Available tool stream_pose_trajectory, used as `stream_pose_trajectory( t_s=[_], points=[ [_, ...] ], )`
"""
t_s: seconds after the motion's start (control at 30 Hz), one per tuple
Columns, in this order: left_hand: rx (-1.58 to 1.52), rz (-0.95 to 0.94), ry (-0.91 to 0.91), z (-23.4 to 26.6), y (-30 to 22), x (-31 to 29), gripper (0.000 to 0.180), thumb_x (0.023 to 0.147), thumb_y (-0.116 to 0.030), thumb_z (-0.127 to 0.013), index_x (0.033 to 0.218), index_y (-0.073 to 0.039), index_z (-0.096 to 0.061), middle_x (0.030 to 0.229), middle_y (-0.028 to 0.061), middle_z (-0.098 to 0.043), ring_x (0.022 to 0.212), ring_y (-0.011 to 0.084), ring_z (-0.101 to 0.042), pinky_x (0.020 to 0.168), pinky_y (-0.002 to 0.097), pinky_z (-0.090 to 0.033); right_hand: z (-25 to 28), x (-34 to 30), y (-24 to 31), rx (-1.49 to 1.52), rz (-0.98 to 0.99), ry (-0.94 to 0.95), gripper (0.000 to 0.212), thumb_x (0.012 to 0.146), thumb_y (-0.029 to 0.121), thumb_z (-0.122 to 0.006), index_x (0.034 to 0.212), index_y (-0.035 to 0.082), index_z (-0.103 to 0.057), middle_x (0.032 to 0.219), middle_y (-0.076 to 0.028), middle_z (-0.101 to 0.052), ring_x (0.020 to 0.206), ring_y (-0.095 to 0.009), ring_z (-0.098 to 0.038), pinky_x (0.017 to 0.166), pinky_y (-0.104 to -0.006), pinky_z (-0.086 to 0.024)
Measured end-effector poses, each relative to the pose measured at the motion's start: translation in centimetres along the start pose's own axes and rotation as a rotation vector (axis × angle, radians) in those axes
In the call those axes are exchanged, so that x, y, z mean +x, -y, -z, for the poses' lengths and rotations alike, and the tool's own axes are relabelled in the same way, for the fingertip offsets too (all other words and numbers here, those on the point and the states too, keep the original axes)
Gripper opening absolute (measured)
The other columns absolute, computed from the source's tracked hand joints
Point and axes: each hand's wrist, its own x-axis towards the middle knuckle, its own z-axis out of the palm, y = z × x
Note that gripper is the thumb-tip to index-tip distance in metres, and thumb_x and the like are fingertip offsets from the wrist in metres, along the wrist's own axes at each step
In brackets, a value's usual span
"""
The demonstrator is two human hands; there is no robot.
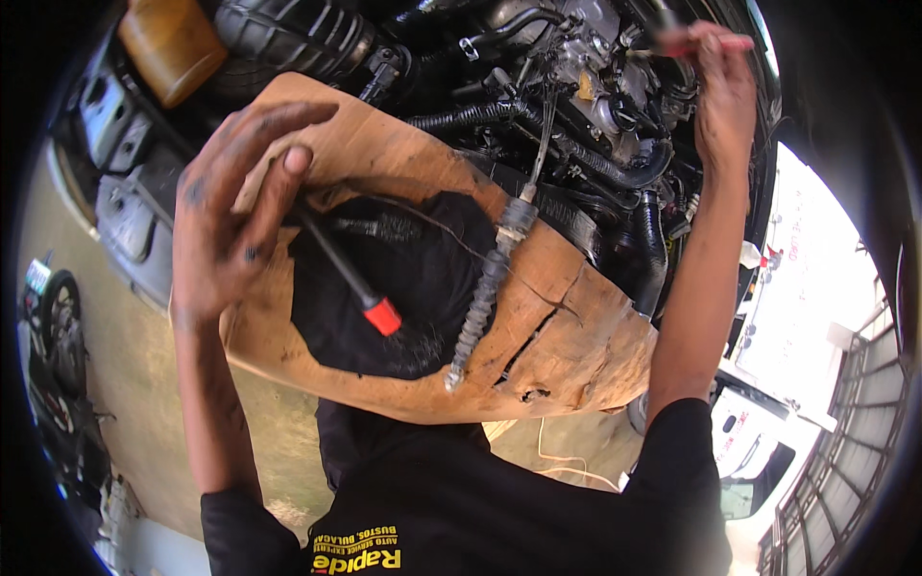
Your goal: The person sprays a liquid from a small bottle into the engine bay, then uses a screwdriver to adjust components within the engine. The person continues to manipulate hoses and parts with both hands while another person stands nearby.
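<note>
My right hand (722,96), at the upper right over the engine bay, is closed on the red handle of a brush (725,44), whose head is blurred. My left hand (226,197) is over the left end of a brown, wood-like board (595,331), thumb and index finger apart. A black rod-handled tool with a red collar (382,316) lies slanted on the board's black patch (327,288); its upper end reaches close to my left thumb. Right of it, a cable with a ribbed grey rubber boot (473,312) lies across the board, its thin end toward the engine.
Beyond the board is the engine (605,86) with black corrugated hoses (480,115). An amber-brown container (173,43) sits at the upper left. A motorcycle (62,336) stands at far left, a white vehicle (759,461) at right. A pale cord (567,461) lies on the floor.
</note>
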Motion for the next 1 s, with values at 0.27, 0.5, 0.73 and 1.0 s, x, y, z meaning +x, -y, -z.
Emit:
stream_pose_trajectory(
  t_s=[0.27,0.5,0.73,1.0],
  points=[
    [0.084,0.057,0.056,-0.8,2.8,-0.2,0.041,0.108,-0.027,-0.057,0.125,0.006,-0.074,0.118,0.0216,-0.076,0.112,0.0378,-0.071,0.099,0.0456,-0.055,-4.5,3.7,-5.5,-0.153,-0.205,0.529,0.04,0.113,0.039,-0.059,0.092,0.005,-0.064,0.083,-0.001,-0.057,0.083,-0.014,-0.057,0.082,-0.0297,-0.044],
    [-0.053,0.337,0.068,-0.5,3.1,-2.9,0.052,0.109,-0.04,-0.052,0.122,0.008,-0.068,0.107,0.0241,-0.069,0.098,0.0345,-0.064,0.092,0.0466,-0.053,-3.5,4.0,-7.7,-0.121,-0.389,0.399,0.062,0.113,0.053,-0.039,0.071,0.011,-0.054,0.071,-0.002,-0.053,0.07,-0.012,-0.052,0.07,-0.0257,-0.043],
    [-0.03,0.538,-0.245,-4.4,1.5,-1.5,0.048,0.11,-0.039,-0.052,0.121,0.006,-0.065,0.107,0.0206,-0.066,0.094,0.03,-0.061,0.09,0.0433,-0.053,-6.0,7.5,-9.7,0.413,-0.775,0.728,0.047,0.111,0.04,-0.044,0.075,0.01,-0.049,0.068,-0.004,-0.05,0.06,-0.013,-0.044,0.054,-0.0275,-0.035],
    [-0.065,0.626,-0.28,-5.7,3.2,-1.8,0.048,0.11,-0.039,-0.053,0.121,0.006,-0.065,0.106,0.0209,-0.066,0.092,0.0296,-0.062,0.087,0.043,-0.053,-6.7,7.6,-9.1,0.129,-0.834,0.707,0.07,0.114,0.057,-0.039,0.06,0.013,-0.045,0.05,0.005,-0.033,0.043,-0.008,-0.028,0.04,-0.0276,-0.021]
  ],
)
